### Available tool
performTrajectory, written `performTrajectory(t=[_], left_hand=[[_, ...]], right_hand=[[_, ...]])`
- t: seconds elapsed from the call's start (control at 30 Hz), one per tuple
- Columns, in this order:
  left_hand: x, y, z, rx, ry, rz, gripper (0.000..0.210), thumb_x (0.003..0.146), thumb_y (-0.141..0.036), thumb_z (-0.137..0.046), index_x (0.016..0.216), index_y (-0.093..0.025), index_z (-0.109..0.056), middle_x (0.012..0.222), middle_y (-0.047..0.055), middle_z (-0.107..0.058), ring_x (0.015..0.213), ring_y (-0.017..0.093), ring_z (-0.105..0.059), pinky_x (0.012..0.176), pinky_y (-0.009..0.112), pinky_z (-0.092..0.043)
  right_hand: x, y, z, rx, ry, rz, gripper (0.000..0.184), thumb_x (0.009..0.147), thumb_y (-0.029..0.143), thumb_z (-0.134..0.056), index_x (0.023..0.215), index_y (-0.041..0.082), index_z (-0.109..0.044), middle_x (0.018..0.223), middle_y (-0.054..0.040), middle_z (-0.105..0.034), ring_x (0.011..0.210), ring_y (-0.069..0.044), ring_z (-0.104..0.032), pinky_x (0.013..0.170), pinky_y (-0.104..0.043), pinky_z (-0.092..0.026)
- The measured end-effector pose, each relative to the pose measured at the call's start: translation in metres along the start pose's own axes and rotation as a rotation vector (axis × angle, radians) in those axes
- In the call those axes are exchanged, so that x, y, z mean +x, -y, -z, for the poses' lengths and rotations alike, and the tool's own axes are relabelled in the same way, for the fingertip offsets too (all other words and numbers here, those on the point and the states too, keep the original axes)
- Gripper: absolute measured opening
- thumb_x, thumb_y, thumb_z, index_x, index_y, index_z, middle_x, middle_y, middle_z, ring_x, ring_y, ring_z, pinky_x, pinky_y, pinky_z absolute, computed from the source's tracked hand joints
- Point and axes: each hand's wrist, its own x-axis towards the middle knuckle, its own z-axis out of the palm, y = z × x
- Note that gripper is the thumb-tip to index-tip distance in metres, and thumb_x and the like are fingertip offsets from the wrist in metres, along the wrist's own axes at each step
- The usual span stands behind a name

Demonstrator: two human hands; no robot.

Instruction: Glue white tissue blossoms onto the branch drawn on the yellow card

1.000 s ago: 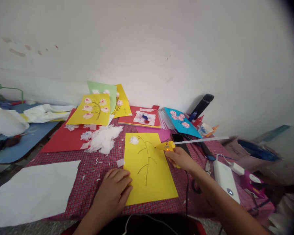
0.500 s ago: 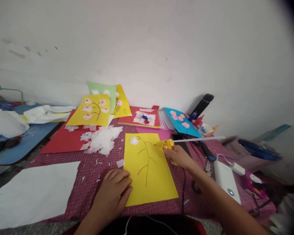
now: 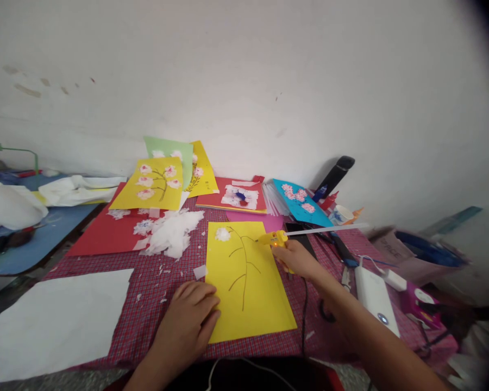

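Observation:
In front of me lies a yellow sheet of paper with a brown branch drawn on it. A white fluffy paper blossom sits at its upper left. My right hand is wrapped round a yellow glue gun, whose nozzle is at the end of the upper right twig; I cannot tell if it touches the paper. A long clear glue stick sticks out of the gun's back. My left hand lies flat, fingers stretched out, over the sheet's left edge.
Torn white tissue bits lie on a red sheet at left. Finished flower cards lean behind. A large white sheet is at front left. To the right are a power bank, scissors and a blue card.
The glue gun and its stick have shifted very slightly left, with the nozzle still by the same twig. My left hand stays in place.

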Motion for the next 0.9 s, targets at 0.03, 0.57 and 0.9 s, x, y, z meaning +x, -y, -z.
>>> performTrajectory(t=[0.03, 0.57, 0.9], left_hand=[[0.000, 0.000, 0.000, 0.001, 0.000, -0.002, 0.015, 0.090, -0.017, -0.055, 0.100, -0.024, -0.064, 0.112, 0.005, -0.064, 0.107, 0.024, -0.057, 0.100, 0.049, -0.041], [0.000, 0.000, -0.001, 0.000, -0.002, -0.006, 0.014, 0.091, -0.018, -0.054, 0.100, -0.023, -0.064, 0.111, 0.005, -0.064, 0.104, 0.024, -0.056, 0.097, 0.048, -0.043], [0.000, 0.000, -0.001, -0.008, 0.001, -0.004, 0.013, 0.091, -0.018, -0.054, 0.099, -0.023, -0.063, 0.111, 0.005, -0.063, 0.105, 0.024, -0.055, 0.098, 0.049, -0.041]], right_hand=[[0.000, -0.003, 0.001, -0.003, -0.001, -0.004, 0.036, 0.083, 0.032, -0.052, 0.050, 0.020, -0.048, 0.038, 0.0020, -0.047, 0.035, -0.009, -0.041, 0.039, -0.021, -0.031], [-0.013, 0.000, -0.002, 0.048, 0.081, -0.002, 0.037, 0.083, 0.031, -0.050, 0.048, 0.020, -0.047, 0.039, 0.0017, -0.047, 0.036, -0.009, -0.041, 0.040, -0.022, -0.031], [-0.007, 0.014, -0.002, 0.014, 0.005, 0.001, 0.039, 0.083, 0.026, -0.048, 0.045, 0.020, -0.048, 0.037, 0.0010, -0.046, 0.036, -0.010, -0.042, 0.041, -0.023, -0.032]])
